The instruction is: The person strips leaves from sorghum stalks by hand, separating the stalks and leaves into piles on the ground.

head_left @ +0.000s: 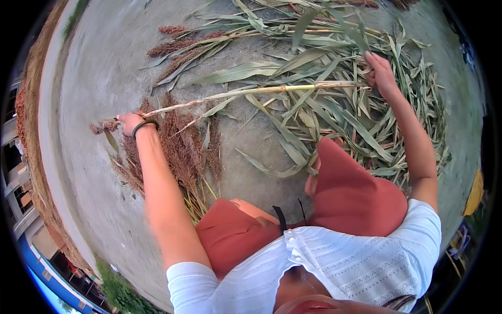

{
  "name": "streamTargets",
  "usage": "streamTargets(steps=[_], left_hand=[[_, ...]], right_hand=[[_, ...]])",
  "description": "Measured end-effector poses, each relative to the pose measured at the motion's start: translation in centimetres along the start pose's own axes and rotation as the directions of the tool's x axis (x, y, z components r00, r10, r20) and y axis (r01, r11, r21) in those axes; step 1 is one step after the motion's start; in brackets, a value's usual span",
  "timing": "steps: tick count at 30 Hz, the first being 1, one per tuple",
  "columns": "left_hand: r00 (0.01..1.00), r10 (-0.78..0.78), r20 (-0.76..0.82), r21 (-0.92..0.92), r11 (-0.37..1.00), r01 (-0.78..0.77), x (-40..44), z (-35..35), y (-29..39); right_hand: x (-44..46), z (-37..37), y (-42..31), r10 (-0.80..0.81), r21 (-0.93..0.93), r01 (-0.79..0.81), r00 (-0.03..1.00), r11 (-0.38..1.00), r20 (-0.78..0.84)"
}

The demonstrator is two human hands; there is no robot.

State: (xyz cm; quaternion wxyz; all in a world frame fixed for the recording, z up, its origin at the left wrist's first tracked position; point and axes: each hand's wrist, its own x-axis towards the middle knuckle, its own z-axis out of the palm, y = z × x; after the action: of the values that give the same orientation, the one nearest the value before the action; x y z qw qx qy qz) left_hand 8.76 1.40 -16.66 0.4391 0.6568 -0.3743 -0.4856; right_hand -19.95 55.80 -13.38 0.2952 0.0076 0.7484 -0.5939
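A long sorghum stalk (246, 92) stretches nearly level across the view. Near its seed head (104, 126), my left hand (132, 123), with a dark bracelet at the wrist, is closed round the thin end. At the other end of the stalk, my right hand (382, 76) is closed on a green sorghum leaf (356, 36) that sticks up from the fingers. Whether those fingers also grip the stalk I cannot tell. Beneath my left forearm lies a bunch of reddish-brown sorghum heads (180, 138), partly hidden by the arm.
Leafy sorghum stalks and loose leaves (361, 128) are heaped on the right of the concrete ground (112, 57). More stalks with seed heads (180, 48) lie farther off. A raised edge (57, 104) runs along the left, with buildings beyond. My knees are in front of me.
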Motion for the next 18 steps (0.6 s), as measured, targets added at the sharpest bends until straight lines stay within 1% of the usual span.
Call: streamTargets(steps=[2, 4, 5, 6, 8, 9, 10, 11, 12, 13, 14, 15, 16, 17, 18], left_hand=[[0.997, -0.05, 0.065, -0.117, 0.991, 0.057, -1.7, 1.6, 0.7], [0.998, -0.013, 0.058, -0.045, 0.999, 0.015, -2.2, 2.3, 0.2], [0.998, 0.037, -0.047, 0.043, 0.998, -0.035, -0.9, 2.8, -0.9], [0.997, -0.012, -0.081, 0.019, 1.0, 0.014, -1.3, 2.0, -0.4], [0.984, -0.107, -0.142, -0.042, 0.994, 0.102, -2.7, 0.4, 1.5], [0.999, 0.002, -0.04, 0.029, 1.0, -0.001, -0.9, -0.1, 0.2], [0.999, 0.024, -0.045, 0.039, 0.999, -0.022, -1.3, 0.2, -0.2], [0.998, 0.06, -0.008, 0.065, 0.996, -0.06, -1.3, 1.2, -0.8], [0.996, 0.082, -0.037, 0.087, 0.993, -0.079, 0.1, 2.4, -2.0], [0.997, 0.07, -0.024, 0.085, 0.994, -0.067, -2.6, 2.8, -0.8], [0.997, 0.07, 0.019, 0.104, 0.992, -0.072, -3.7, 2.9, -0.6], [0.996, 0.012, -0.088, 0.062, 0.998, -0.006, -0.9, 3.0, -1.6], [0.981, -0.051, -0.189, 0.015, 0.998, 0.055, 2.4, 3.0, -2.4], [0.943, -0.212, -0.255, -0.157, 0.972, 0.176, 0.0, -0.1, 3.6], [0.949, -0.109, -0.295, -0.177, 0.983, 0.058, 3.4, -3.5, 5.6]], right_hand=[[1.5, -2.2, 0.4, 0.004, 0.085, -0.002, 1.0, 0.996, -0.019], [2.2, -3.0, 1.6, -0.002, 0.087, 0.006, 0.999, 0.996, -0.048], [2.6, -3.6, 2.1, -0.007, 0.088, 0.013, 0.998, 0.996, -0.064], [2.7, -4.8, 3.0, -0.023, -0.05, 0.015, 0.987, 0.999, -0.16], [3.2, -8.5, 4.9, -0.103, -0.315, -0.009, 0.937, 0.949, -0.334], [4.5, -10.2, 5.3, -0.387, -0.551, 0.197, 0.886, 0.811, -0.253], [5.1, -11.3, 6.5, -0.614, -0.723, 0.358, 0.781, 0.591, -0.114], [4.7, -11.7, 6.6, -0.567, -0.762, 0.277, 0.811, 0.585, -0.141], [5.0, -12.2, 5.4, -0.546, -0.801, 0.213, 0.822, 0.559, -0.163], [5.3, -12.8, 5.2, -0.542, -0.838, 0.145, 0.817, 0.526, -0.199], [5.3, -14.1, 5.8, -0.586, -0.875, 0.161, 0.794, 0.456, -0.159], [4.9, -14.9, 6.3, -0.627, -0.907, 0.171, 0.769, 0.386, -0.122], [2.1, -16.2, 5.7, -0.492, -0.987, -0.161, 0.857, 0.024, -0.152], [-0.3, -21.7, 6.8, -0.469, -0.963, -0.266, 0.856, -0.041, -0.216], [-2.3, -29.5, 8.1, -0.525, -0.936, -0.334, 0.779, 0.114, -0.343]])
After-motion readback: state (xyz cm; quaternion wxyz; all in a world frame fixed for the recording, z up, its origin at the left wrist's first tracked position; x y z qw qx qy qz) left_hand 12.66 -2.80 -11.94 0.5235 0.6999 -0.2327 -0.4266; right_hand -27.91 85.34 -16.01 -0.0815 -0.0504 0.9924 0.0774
